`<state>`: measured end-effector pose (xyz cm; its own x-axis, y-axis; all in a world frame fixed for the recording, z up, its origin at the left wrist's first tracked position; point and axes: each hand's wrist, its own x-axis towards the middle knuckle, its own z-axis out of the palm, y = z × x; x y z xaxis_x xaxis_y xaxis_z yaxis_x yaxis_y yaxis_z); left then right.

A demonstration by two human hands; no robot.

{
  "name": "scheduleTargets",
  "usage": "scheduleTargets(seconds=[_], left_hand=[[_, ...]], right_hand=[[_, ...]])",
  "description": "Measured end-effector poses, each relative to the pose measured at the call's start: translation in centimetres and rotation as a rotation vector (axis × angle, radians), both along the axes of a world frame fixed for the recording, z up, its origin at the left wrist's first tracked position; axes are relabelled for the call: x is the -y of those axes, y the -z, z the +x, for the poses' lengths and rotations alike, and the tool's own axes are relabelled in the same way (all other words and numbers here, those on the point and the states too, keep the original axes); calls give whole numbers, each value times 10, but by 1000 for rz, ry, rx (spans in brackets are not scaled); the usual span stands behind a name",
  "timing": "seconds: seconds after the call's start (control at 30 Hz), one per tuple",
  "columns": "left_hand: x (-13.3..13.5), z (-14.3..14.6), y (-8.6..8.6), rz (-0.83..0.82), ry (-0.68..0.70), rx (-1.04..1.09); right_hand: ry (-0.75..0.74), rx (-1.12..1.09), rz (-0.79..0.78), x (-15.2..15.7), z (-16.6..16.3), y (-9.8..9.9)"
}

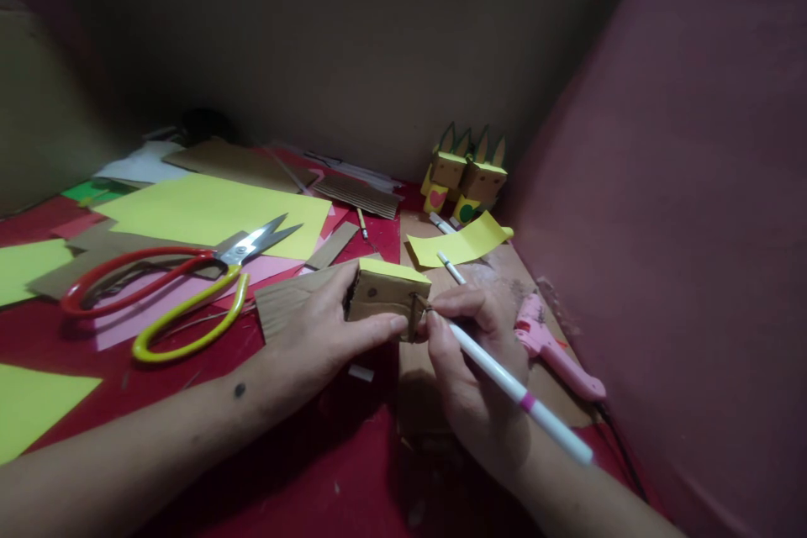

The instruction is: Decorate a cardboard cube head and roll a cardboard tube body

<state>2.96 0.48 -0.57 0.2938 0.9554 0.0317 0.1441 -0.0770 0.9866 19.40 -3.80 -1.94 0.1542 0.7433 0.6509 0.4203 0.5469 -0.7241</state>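
A small cardboard box (382,296) with a yellow top edge is gripped by my left hand (331,319), thumb across its front and fingers behind it. Two dark spots show on its front face. My right hand (482,361) is closed around a white marker (523,395) with a pink band. The marker's tip end is at the box's right side; whether it touches is hidden by my fingertips. Just beyond my right hand, another white pen (450,266) lies by a curled yellow paper strip (463,242).
Large scissors (236,256) with red and yellow handles lie at left over yellow paper (220,210) and cardboard scraps. A pink glue gun (558,357) with a cord rests at right by the wall. Two cardboard figures (449,171) with pointed ears stand at the back.
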Motion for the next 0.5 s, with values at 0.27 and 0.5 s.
scheduleTargets(seconds=[0.27, 0.5], left_hand=[[-1, 0, 1, -62, 17, -8], [0, 1, -1, -8, 10, -11]], right_hand=[[-33, -16, -10, 2, -1, -5], [-34, 5, -9, 1, 1, -1]])
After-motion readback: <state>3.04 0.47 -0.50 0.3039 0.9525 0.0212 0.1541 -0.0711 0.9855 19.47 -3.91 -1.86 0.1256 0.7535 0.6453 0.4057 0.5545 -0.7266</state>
